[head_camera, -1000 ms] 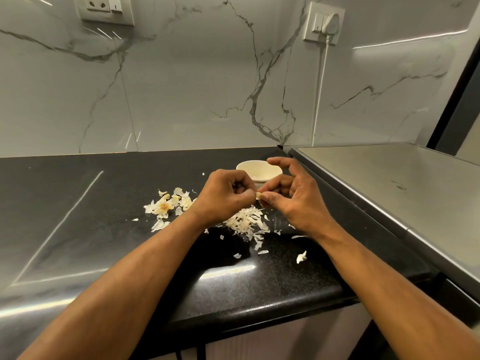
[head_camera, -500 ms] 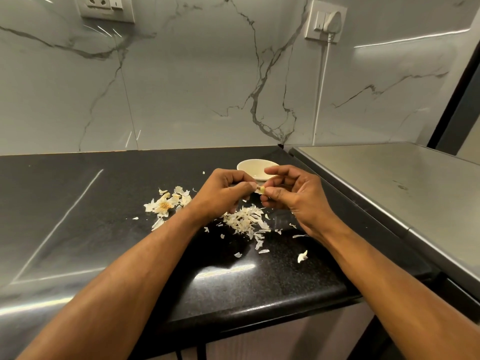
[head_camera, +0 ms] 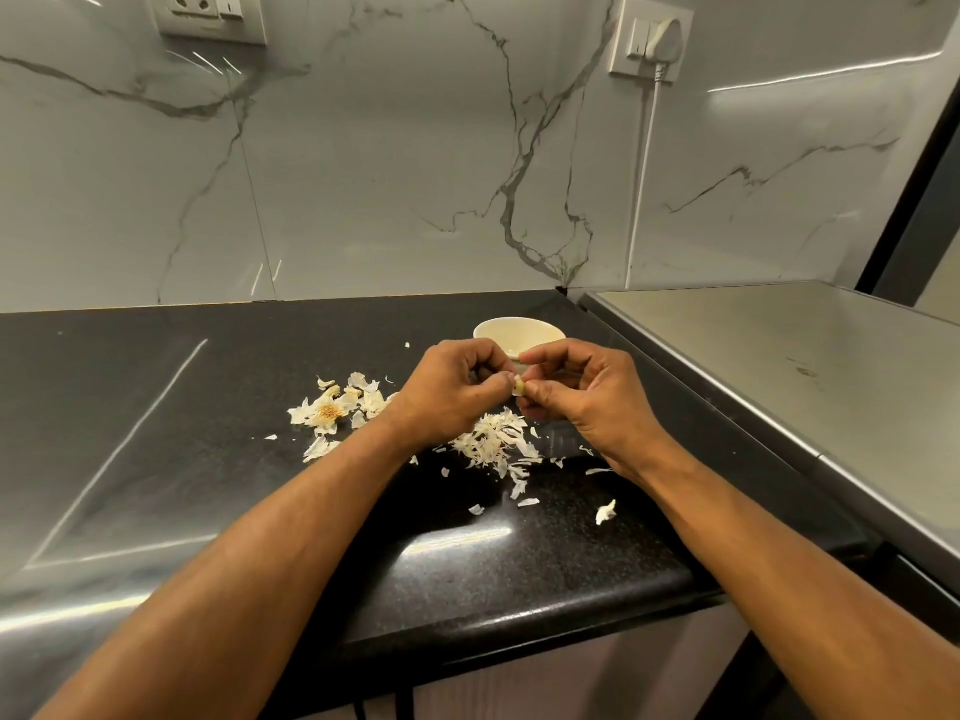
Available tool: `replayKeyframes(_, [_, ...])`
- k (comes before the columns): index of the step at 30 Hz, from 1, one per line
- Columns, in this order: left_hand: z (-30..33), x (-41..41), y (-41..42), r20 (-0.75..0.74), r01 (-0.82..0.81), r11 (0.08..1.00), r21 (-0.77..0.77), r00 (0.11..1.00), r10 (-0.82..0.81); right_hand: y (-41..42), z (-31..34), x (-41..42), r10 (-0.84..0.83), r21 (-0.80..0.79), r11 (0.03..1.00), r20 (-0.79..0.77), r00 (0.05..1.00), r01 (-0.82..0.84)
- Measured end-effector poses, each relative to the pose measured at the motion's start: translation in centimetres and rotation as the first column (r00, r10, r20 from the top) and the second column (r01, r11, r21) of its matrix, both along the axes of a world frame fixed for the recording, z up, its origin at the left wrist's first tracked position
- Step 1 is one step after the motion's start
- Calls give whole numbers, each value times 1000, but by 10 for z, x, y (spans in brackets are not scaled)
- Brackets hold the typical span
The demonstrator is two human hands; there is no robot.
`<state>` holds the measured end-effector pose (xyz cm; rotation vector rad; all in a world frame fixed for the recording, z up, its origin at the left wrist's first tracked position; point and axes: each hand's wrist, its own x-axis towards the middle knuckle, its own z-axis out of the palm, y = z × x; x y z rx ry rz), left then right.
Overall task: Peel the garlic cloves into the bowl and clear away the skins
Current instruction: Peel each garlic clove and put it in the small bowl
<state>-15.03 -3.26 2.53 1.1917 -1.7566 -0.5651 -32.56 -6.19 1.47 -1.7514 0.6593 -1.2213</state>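
Observation:
A small garlic clove (head_camera: pixel 518 385) is pinched between both hands above the black counter (head_camera: pixel 156 433). My left hand (head_camera: pixel 449 389) grips its left end with curled fingers. My right hand (head_camera: pixel 582 394) pinches its right end between thumb and fingers. A cream bowl (head_camera: pixel 514 330) stands just behind the hands; its inside is partly hidden by them. A heap of white skins (head_camera: pixel 493 444) lies under the hands. The emptied garlic root with more skins (head_camera: pixel 327 410) lies to the left.
Scattered skin flakes and one larger piece (head_camera: pixel 605 511) lie near the counter's front edge. A steel surface (head_camera: pixel 779 356) adjoins the counter on the right. A white cable (head_camera: pixel 641 184) hangs down the marble wall from a socket (head_camera: pixel 652 39).
Both hands have drawn closer together and shifted slightly toward the bowl, with the right fingers curling in more tightly on the clove. The skins and bowl have not moved.

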Motion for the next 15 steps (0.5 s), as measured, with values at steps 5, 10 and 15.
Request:
replayKeyframes(5, [-4,-4,-4,21,-49,999,-20,999,49,1,0,0,25,-6,1000,-3,1000,-25])
replayKeyframes(10, [-4,-5,-5,9,-48,999,-5,999,48,-2,-1,0,6,-28,1000,1,1000,-6])
replayKeyframes(15, [-3,-5,-5,1,-42,999,9,999,42,0,-1,2,-24,3,1000,36,999,24])
